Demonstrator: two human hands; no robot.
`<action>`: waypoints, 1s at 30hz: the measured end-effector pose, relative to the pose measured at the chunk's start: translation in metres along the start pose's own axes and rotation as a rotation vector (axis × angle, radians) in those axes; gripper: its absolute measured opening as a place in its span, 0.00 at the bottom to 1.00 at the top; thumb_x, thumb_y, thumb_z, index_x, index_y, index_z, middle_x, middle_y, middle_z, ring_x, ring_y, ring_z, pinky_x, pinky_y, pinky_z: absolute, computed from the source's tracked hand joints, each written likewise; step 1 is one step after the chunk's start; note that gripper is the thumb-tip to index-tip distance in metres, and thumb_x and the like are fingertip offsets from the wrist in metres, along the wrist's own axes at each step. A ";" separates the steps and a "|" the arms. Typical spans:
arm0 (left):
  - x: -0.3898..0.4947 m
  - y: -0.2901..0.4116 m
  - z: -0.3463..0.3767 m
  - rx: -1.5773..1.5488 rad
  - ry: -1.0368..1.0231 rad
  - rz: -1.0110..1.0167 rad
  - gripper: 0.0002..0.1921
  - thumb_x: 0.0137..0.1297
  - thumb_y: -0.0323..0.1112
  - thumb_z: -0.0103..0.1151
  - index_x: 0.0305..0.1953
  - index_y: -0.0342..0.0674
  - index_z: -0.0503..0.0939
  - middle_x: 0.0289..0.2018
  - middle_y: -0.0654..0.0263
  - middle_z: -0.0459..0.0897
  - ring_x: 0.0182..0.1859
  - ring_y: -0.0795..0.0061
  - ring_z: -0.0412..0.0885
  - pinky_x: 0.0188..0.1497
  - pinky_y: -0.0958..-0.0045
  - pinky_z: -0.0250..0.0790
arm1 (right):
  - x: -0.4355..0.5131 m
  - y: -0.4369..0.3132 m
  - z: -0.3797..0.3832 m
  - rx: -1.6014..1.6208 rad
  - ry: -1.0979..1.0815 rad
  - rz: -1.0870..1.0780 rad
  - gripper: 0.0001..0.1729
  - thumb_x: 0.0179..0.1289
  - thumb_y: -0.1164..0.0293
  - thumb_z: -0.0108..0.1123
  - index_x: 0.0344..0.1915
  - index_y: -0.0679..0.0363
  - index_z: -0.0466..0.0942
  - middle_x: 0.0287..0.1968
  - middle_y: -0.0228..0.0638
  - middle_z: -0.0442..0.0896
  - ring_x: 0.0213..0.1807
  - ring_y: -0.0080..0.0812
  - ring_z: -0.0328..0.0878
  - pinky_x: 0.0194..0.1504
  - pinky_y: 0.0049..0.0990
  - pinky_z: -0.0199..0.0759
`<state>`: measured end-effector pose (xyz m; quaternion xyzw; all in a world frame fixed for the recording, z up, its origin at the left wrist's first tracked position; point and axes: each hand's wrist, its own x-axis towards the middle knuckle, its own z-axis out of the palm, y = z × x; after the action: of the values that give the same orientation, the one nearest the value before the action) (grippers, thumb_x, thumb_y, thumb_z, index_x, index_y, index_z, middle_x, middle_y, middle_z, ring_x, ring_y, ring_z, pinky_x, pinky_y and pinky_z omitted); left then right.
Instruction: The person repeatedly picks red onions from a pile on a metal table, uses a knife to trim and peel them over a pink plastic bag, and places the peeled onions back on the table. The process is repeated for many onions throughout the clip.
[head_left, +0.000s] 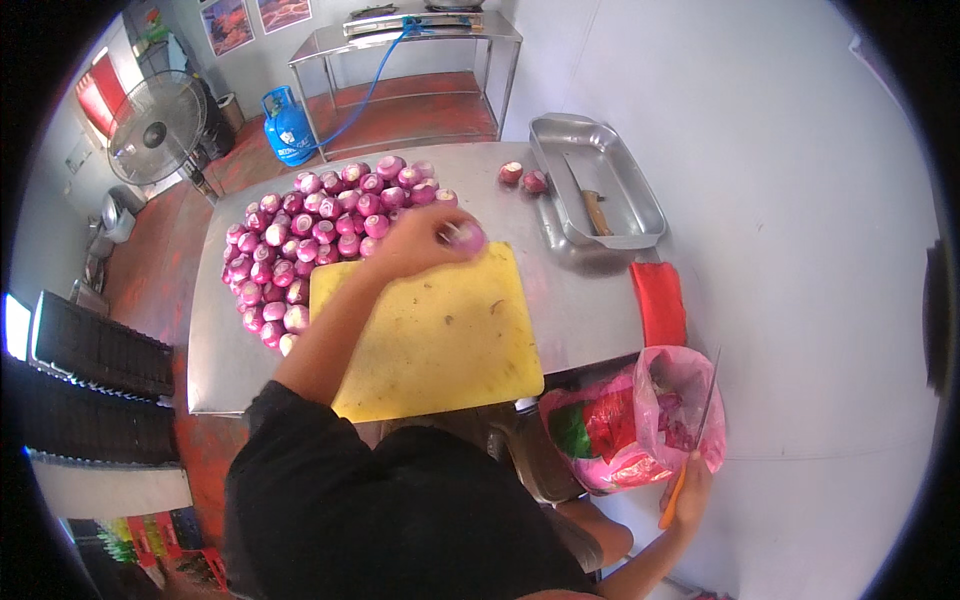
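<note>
My left hand (431, 238) is shut on a peeled red onion (468, 238), slightly blurred, above the far edge of a yellow cutting board (442, 337). Beside the board lies a large pile of peeled red onions (326, 229). Out to the right, my right hand (691, 491) grips a knife (679, 495) by its orange handle, blade pointing up. The blade passes in front of a pink plastic bag (649, 375) with onion skins inside. Two more red onions (511, 173) sit apart at the back of the table.
A steel tray (652, 214) holding a wooden-handled knife (595, 212) stands at the table's (592, 315) back right, by the wall. A red cloth (660, 304) lies at the right edge. Beyond are a pedestal fan (155, 135), a blue gas cylinder (287, 127) and a stove table (322, 45).
</note>
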<state>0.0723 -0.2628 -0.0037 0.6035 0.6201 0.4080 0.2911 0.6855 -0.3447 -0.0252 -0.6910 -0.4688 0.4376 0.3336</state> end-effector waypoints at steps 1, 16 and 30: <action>0.008 -0.010 -0.032 0.068 0.103 -0.066 0.31 0.58 0.36 0.81 0.63 0.34 0.85 0.53 0.56 0.91 0.53 0.68 0.89 0.55 0.65 0.82 | -0.001 0.003 -0.002 0.020 -0.015 -0.037 0.27 0.89 0.46 0.46 0.40 0.57 0.71 0.16 0.30 0.69 0.08 0.26 0.65 0.09 0.28 0.58; -0.034 -0.079 -0.191 0.586 0.379 -0.062 0.33 0.55 0.48 0.81 0.60 0.36 0.87 0.51 0.47 0.92 0.53 0.51 0.92 0.59 0.56 0.81 | -0.007 0.026 -0.001 0.160 0.104 -0.115 0.33 0.87 0.39 0.47 0.35 0.57 0.69 0.15 0.32 0.67 0.07 0.31 0.64 0.08 0.31 0.58; -0.295 -0.247 -0.286 0.599 0.623 -0.793 0.32 0.51 0.50 0.85 0.55 0.38 0.90 0.51 0.47 0.93 0.57 0.51 0.91 0.61 0.57 0.81 | 0.003 0.005 0.012 0.211 0.171 -0.076 0.32 0.85 0.38 0.49 0.33 0.54 0.71 0.15 0.30 0.66 0.08 0.31 0.63 0.09 0.30 0.57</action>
<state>-0.2678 -0.5830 -0.1124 0.2328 0.9432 0.2331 0.0423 0.6763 -0.3433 -0.0349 -0.6686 -0.4158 0.4111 0.4595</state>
